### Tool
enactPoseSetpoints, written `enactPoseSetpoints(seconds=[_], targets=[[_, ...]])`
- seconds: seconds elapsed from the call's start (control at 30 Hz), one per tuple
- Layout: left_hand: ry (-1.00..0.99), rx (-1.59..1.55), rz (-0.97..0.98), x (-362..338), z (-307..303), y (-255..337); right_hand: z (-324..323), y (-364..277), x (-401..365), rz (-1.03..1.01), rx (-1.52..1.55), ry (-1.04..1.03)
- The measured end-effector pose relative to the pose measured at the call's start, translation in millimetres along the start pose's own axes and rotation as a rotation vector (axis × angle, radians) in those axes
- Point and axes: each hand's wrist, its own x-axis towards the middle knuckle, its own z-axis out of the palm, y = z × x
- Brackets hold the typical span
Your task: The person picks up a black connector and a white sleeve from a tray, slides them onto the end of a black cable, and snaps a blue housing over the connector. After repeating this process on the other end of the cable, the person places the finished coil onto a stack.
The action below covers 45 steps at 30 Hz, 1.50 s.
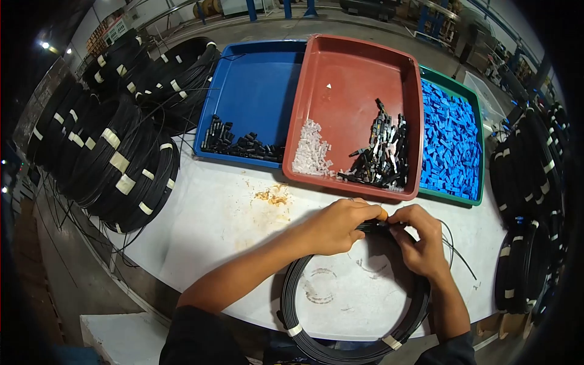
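Note:
A coil of black cable [294,304], bound with pale tape strips [392,342], lies at the table's front edge. My left hand [340,228] reaches over its far side, fingers closed on the cable there. An orange cover [382,214] sits on a fingertip of that hand. Close against it, my right hand [421,240] pinches with thumb and forefinger at a small dark piece by the cable; I cannot tell what that piece is. Loose cable ends [459,255] stick out to the right of my right hand.
Behind my hands stand a blue tray [255,67] with black parts, a red tray [340,67] with clear and black pieces, and a green tray [480,152] full of blue pieces. Taped cable coils [115,158] are stacked left, more coils [523,176] right. Orange-brown scraps [272,198] lie on the white table [207,213].

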Motion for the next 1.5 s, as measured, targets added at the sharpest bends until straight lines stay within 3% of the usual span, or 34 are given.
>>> enactPoseSetpoints(seconds=[0.13, 0.27, 0.43, 0.53, 0.63, 0.8, 1.03, 1.1, 1.23, 1.3, 1.5], targets=[[-0.017, -0.038, -0.001, 0.1, -4.1, 0.6, -1.5, -0.4, -0.9, -0.021, -0.012, -0.025], [0.023, 0.048, 0.152, 1.9, -12.4, -0.9, -3.0, 5.4, -1.1, -0.092, -0.04, -0.056], [0.248, 0.411, 0.251, 10.2, -72.2, -17.2, -4.8, 9.2, -1.2, -0.037, -0.008, -0.063], [0.281, 0.725, 0.153, 18.4, -120.0, -26.2, -6.9, 6.8, 2.8, -0.028, 0.003, -0.075], [0.242, 0.599, 0.065, 28.9, -142.0, -43.3, -4.5, 9.0, 1.7, -0.013, 0.013, -0.063], [-0.004, 0.809, 0.093, 39.5, -132.6, -54.6, -3.9, 5.8, 3.3, 0.028, 0.008, -0.052], [-0.066, 0.769, 0.204, 45.4, -125.3, -64.4, -3.9, 7.4, 2.7, 0.032, 0.016, -0.051], [-0.197, 1.013, 0.16, 48.9, -128.4, -63.3, -4.0, 8.3, 3.0, 0.025, 0.016, -0.049], [-0.217, 1.161, 0.164, 58.3, -126.0, -60.9, -4.2, 7.5, 1.3, 0.029, 0.024, -0.047], [-0.194, 1.017, 0.119, 61.7, -128.1, -56.8, -4.8, 6.5, 1.8, 0.029, 0.021, -0.047], [-0.174, 0.968, 0.145, 58.5, -133.2, -39.3, -5.2, 5.9, 2.1, 0.027, 0.017, -0.049]])
